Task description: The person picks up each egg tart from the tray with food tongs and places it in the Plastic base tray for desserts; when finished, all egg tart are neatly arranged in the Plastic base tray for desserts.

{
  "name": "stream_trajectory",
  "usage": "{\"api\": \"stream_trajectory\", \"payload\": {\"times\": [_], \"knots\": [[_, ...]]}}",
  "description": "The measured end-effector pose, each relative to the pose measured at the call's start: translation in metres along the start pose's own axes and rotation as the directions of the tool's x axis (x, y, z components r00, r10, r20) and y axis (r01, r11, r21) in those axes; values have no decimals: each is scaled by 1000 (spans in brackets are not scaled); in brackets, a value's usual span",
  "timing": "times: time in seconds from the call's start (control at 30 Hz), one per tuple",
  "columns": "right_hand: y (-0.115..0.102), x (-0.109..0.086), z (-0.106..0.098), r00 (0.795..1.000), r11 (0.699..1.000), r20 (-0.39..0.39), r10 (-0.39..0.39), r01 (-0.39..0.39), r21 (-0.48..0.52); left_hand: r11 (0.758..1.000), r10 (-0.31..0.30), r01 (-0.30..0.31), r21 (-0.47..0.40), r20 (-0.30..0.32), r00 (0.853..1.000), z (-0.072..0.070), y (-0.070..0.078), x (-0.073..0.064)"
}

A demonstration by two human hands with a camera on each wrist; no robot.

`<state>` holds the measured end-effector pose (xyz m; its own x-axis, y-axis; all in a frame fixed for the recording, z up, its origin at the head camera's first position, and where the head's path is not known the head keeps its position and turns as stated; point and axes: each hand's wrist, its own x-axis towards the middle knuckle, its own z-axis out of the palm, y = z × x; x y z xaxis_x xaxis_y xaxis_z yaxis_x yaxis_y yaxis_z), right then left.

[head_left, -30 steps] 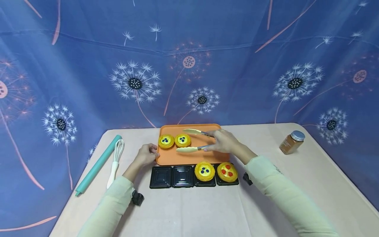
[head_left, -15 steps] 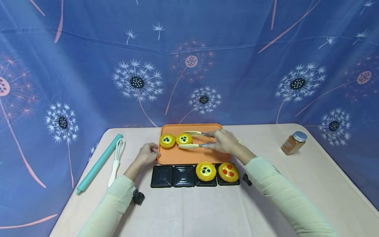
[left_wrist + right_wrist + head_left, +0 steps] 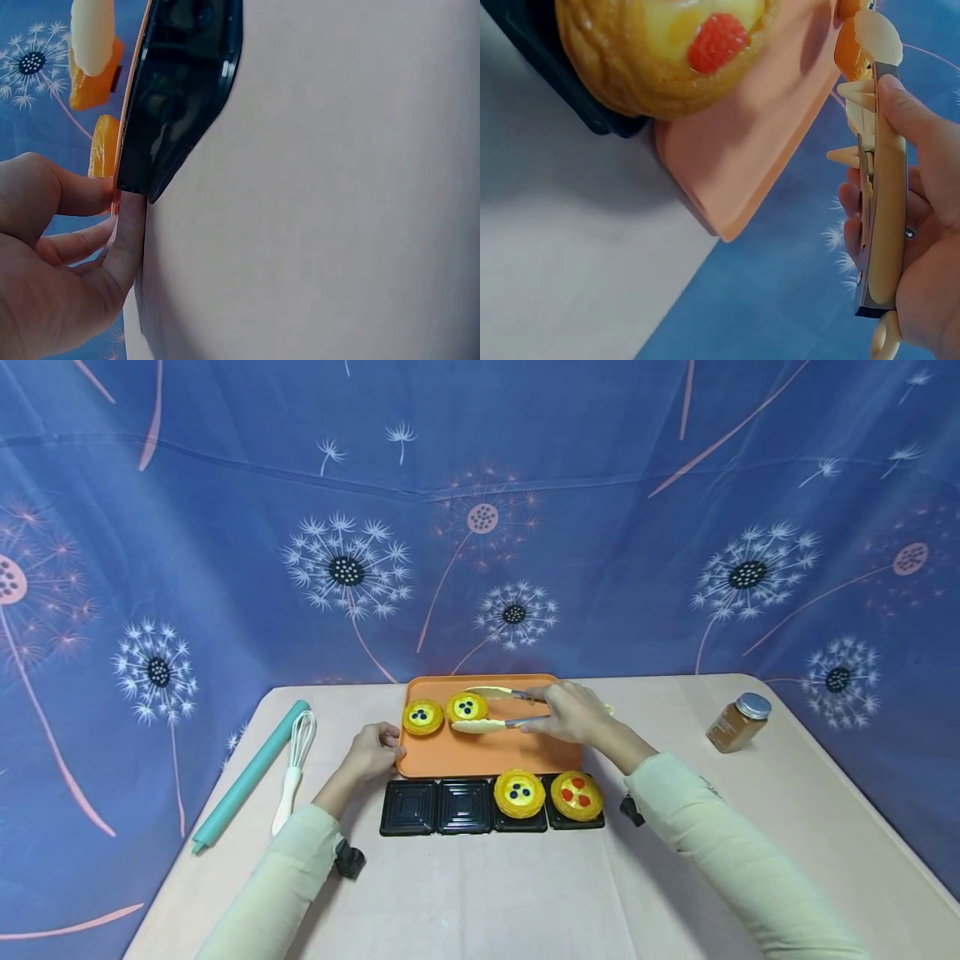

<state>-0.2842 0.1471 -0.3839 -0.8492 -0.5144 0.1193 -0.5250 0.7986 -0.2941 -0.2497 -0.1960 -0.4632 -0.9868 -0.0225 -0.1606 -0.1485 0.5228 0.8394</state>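
My right hand (image 3: 573,714) holds a pair of tongs (image 3: 483,726) with cream tips and metal arms. Between the tips is an egg tart (image 3: 467,707) topped with blueberries; in the left wrist view this tart (image 3: 90,94) stands off the tray's surface. A second blueberry tart (image 3: 423,717) sits at the left end of the orange tray (image 3: 450,762). My left hand (image 3: 367,753) pinches the tray's left edge, thumb (image 3: 86,196) on top. Before the tray lies a black four-square container (image 3: 408,808), with a blueberry tart (image 3: 519,794) and a red-berry tart (image 3: 576,796) in its right squares.
On the left lie a teal rolling pin (image 3: 251,777) and a whisk (image 3: 296,760) with a white handle. A brown jar (image 3: 737,725) with a silver lid stands at the right. A blue dandelion-print cloth (image 3: 615,593) hangs behind the table.
The tongs' tips have come together on the right-hand tart on the tray, and it has risen slightly. My left hand has stayed at the tray's edge.
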Motion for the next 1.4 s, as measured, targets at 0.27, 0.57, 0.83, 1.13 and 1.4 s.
{"api": "stream_trajectory", "payload": {"times": [0.27, 0.57, 0.83, 1.13, 1.4], "knots": [[-12, -17, -16, 995, 995, -13, -99, 99, -31, 1000, -4, 4, -8, -1, 1000, 0, 1, -1], [-30, -48, -27, 983, 981, -6, -186, 185, -49, 1000, 6, -6, -13, 8, 1000, -2, 0, -1], [-41, -70, -28, 971, 970, 15, -240, 240, -41, 1000, -6, 6, -15, 9, 1000, -1, 1, -2], [-45, -77, -22, 968, 968, 49, -248, 249, -27, 1000, -7, 7, -10, 10, 1000, -1, 0, -2], [-49, -79, -15, 958, 959, 88, -274, 279, -50, 1000, 1, -1, 1, 2, 1000, 0, -1, -2]]}}
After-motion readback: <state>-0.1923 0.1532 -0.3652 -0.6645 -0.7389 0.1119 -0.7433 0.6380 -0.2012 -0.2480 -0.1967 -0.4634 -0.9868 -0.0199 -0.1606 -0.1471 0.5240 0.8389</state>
